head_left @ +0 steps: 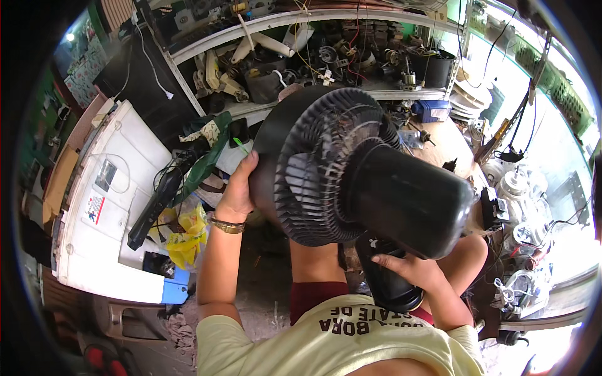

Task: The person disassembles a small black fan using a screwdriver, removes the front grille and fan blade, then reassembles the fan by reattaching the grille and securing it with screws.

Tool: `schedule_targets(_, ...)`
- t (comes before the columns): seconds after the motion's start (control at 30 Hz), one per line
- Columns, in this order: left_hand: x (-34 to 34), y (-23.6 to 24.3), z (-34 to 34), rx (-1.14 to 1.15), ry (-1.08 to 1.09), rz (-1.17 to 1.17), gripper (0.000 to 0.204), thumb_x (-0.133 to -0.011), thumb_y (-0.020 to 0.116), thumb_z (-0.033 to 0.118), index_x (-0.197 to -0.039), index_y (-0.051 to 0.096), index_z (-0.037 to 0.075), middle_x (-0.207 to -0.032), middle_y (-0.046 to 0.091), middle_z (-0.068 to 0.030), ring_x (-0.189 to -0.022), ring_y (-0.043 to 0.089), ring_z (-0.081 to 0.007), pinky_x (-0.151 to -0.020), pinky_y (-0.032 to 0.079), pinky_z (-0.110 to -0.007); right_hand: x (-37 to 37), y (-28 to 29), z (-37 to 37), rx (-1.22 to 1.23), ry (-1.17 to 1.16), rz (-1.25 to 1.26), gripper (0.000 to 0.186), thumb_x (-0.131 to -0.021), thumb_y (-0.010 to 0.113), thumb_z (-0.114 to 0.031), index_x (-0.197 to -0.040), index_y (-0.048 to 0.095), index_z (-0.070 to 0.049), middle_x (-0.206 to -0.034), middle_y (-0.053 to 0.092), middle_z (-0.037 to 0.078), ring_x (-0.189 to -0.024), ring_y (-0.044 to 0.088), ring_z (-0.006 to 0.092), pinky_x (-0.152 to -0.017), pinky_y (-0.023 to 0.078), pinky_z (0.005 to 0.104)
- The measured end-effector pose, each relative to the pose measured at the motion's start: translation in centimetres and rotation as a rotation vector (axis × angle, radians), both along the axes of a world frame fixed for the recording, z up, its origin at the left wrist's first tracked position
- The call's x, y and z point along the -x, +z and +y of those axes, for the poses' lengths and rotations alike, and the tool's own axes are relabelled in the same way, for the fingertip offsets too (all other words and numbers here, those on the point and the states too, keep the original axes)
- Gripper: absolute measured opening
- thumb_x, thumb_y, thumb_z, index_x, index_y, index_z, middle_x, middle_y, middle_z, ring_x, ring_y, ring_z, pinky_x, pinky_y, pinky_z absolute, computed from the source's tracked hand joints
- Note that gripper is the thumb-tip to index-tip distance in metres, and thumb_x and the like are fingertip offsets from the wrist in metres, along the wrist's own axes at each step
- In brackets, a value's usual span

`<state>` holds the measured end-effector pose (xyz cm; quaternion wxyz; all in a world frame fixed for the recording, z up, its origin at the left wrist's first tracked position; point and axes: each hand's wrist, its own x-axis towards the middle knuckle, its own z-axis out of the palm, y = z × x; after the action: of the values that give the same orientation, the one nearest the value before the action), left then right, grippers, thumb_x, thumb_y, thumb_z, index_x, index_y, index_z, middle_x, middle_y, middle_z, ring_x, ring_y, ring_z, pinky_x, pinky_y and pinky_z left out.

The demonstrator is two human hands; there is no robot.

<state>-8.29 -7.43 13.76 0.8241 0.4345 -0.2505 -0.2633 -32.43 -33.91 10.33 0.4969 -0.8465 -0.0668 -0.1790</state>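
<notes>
A large black electric fan (407, 200) is held up before me, tilted. Its round slatted grille (313, 182) looks dusty, and a long smooth cylindrical cover sticks out toward the lower right. My left hand (239, 187) grips the left side of the round housing, thumb up along its edge and the other fingers hidden behind it. Under the cylinder, my right hand (411, 268) holds the black lower part (389, 282) of the fan, its thumb lying across it and most fingers out of sight.
A white appliance panel (125, 232) stands at my left, with a long black tool-like object (153, 213) and a yellow plastic bag (185, 238) beside it. Metal shelves (389, 94) crowded with fan parts run along the back. Clear-bagged parts (520, 291) and wires lie at the right.
</notes>
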Motion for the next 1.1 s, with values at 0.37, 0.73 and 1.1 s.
schedule_targets(0.37, -0.8, -18.8, 2.8, 0.561, -0.084, 0.291, 0.061, -0.094, 0.044, 0.049, -0.139, 0.045, 0.008, -0.140, 0.049, -0.0115, -0.125, 0.048, -0.0312, -0.108, 0.036, -0.046, -1.1, -0.9, 2.5, 0.537, 0.186, 0.176, 0.086, -0.071, 0.077, -0.022, -0.138, 0.033, 0.008, -0.131, 0.040, 0.035, -0.103, 0.059, 0.0430, -0.085, 0.051, 0.0434)
schedule_targets(0.73, 1.0, -18.1, 1.5, 0.358, 0.091, 0.246, 0.063, -0.094, 0.042, 0.051, -0.141, 0.042, 0.009, -0.142, 0.047, -0.0110, -0.127, 0.046, -0.0308, -0.108, 0.035, -0.046, 0.7, -1.8, 6.0, 0.484, 0.201, 0.190, 0.107, -0.068, 0.078, -0.019, -0.143, 0.010, 0.016, -0.109, 0.046, 0.027, -0.090, 0.059, 0.0403, -0.078, 0.052, 0.0416)
schedule_targets(1.1, 2.8, -13.5, -1.6, 0.116, 0.204, 0.040, 0.065, -0.094, 0.041, 0.053, -0.144, 0.039, 0.011, -0.144, 0.044, -0.0105, -0.129, 0.044, -0.0303, -0.109, 0.035, -0.046, -10.5, -3.1, -5.5, -0.129, 0.031, -0.154, 0.079, -0.083, 0.066, -0.043, -0.143, 0.036, -0.002, -0.150, 0.030, 0.015, -0.134, 0.037, 0.0281, -0.108, 0.030, 0.0396)
